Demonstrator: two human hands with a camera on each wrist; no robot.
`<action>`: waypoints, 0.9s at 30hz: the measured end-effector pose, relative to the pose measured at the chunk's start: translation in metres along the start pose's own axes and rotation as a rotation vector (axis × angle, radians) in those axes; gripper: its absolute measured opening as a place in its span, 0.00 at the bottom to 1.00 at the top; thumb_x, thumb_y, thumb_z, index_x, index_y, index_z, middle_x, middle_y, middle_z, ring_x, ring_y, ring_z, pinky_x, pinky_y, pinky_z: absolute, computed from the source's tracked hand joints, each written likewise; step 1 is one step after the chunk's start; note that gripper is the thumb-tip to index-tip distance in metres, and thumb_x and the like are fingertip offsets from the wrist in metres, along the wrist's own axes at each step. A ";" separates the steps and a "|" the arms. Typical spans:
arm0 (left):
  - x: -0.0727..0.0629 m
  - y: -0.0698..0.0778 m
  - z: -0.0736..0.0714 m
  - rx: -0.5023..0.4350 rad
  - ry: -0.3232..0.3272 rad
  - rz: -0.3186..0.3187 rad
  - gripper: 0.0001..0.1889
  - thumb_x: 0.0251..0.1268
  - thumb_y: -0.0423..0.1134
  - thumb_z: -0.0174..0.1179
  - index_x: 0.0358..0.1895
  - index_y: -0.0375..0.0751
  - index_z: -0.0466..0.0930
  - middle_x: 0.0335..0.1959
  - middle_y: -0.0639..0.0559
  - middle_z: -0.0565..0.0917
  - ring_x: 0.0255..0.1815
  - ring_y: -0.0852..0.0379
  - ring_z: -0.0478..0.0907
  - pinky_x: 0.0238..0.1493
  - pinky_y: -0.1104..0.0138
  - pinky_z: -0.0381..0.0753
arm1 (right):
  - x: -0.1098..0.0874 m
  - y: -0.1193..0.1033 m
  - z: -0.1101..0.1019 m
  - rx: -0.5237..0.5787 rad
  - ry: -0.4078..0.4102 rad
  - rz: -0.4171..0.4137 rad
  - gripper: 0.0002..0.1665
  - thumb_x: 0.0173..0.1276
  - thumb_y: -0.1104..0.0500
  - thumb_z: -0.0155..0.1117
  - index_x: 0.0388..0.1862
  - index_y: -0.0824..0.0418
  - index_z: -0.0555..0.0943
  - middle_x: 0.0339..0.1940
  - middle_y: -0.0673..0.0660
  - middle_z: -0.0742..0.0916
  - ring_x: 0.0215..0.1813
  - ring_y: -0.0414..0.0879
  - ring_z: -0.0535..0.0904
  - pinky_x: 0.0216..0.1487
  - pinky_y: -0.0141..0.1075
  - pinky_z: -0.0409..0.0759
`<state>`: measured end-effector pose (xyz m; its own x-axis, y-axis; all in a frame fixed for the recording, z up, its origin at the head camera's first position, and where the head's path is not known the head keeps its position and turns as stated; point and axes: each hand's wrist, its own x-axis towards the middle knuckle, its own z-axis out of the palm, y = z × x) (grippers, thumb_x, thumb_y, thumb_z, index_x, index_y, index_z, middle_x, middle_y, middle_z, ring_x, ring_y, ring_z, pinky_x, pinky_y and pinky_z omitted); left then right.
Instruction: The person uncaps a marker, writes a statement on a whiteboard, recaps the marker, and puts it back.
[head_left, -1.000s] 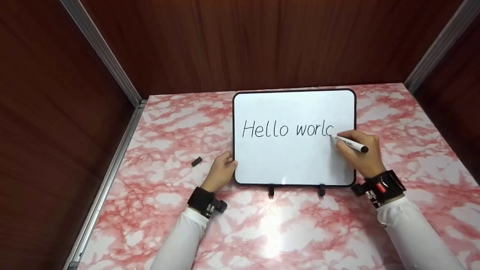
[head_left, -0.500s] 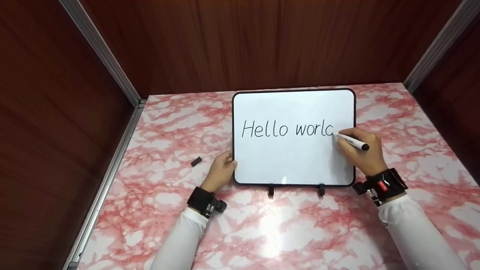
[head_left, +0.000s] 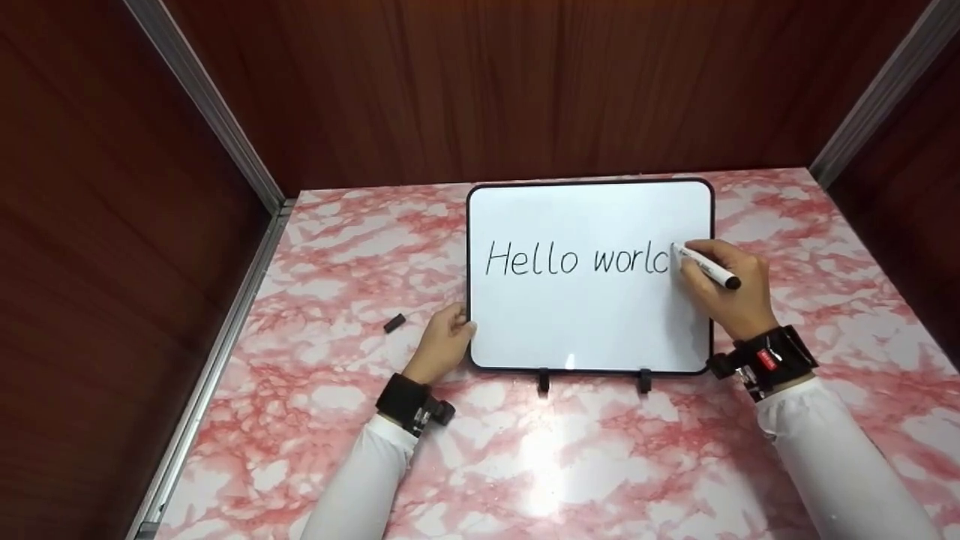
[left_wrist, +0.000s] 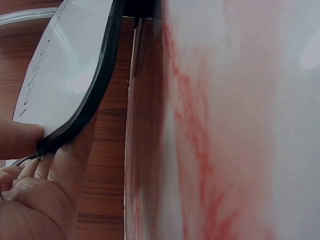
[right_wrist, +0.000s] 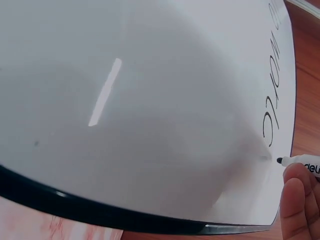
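A whiteboard (head_left: 577, 322) with a black frame stands propped on the table, bearing the handwritten black letters "Hello worlc". My left hand (head_left: 441, 341) grips its lower left edge; in the left wrist view the thumb (left_wrist: 20, 139) lies on the front face and the fingers (left_wrist: 65, 170) reach behind the frame. In my right hand (head_left: 735, 292) a white marker (head_left: 705, 264) is pinched, its black end pointing back toward me. The marker's dark tip (right_wrist: 279, 160) is right at the board surface, just right of the last letter.
A small black marker cap (head_left: 394, 323) lies on the table left of my left hand. Two black feet (head_left: 544, 381) jut out under the board. The red-and-white marbled table (head_left: 300, 420) is enclosed by dark wood panels (head_left: 525, 90) with metal edge strips.
My right hand with the marker has moved up and slightly right, from the lower end of the last letter to near its top. The left hand has kept its hold on the whiteboard.
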<state>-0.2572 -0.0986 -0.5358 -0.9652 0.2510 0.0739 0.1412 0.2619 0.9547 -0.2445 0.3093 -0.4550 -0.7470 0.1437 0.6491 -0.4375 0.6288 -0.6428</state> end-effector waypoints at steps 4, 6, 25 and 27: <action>0.000 0.000 0.000 0.004 -0.005 -0.003 0.18 0.78 0.25 0.53 0.65 0.21 0.78 0.54 0.30 0.87 0.61 0.40 0.85 0.67 0.52 0.84 | 0.002 0.002 0.001 -0.005 -0.010 -0.020 0.10 0.64 0.72 0.72 0.44 0.73 0.91 0.31 0.69 0.92 0.29 0.20 0.77 0.34 0.15 0.72; 0.000 0.000 0.000 0.002 -0.009 -0.009 0.18 0.78 0.25 0.53 0.64 0.22 0.78 0.54 0.30 0.87 0.61 0.41 0.85 0.67 0.52 0.84 | 0.002 0.003 0.001 -0.012 -0.016 -0.029 0.11 0.63 0.72 0.72 0.44 0.74 0.91 0.31 0.69 0.92 0.29 0.20 0.77 0.34 0.15 0.72; 0.000 0.000 -0.001 -0.002 -0.025 0.001 0.17 0.78 0.25 0.52 0.64 0.22 0.78 0.53 0.30 0.88 0.58 0.42 0.86 0.63 0.57 0.85 | -0.007 0.008 0.002 -0.025 -0.029 -0.054 0.10 0.62 0.72 0.73 0.43 0.75 0.91 0.33 0.70 0.92 0.32 0.17 0.76 0.35 0.14 0.72; 0.000 0.000 -0.001 -0.006 -0.024 -0.005 0.17 0.78 0.25 0.52 0.64 0.22 0.78 0.53 0.31 0.88 0.58 0.43 0.86 0.64 0.57 0.85 | -0.009 0.008 0.002 -0.030 -0.036 -0.048 0.11 0.62 0.72 0.73 0.43 0.75 0.90 0.33 0.71 0.92 0.33 0.16 0.76 0.36 0.13 0.72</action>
<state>-0.2578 -0.0993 -0.5358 -0.9604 0.2718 0.0619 0.1346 0.2578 0.9568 -0.2423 0.3116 -0.4674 -0.7432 0.0859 0.6636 -0.4584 0.6571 -0.5984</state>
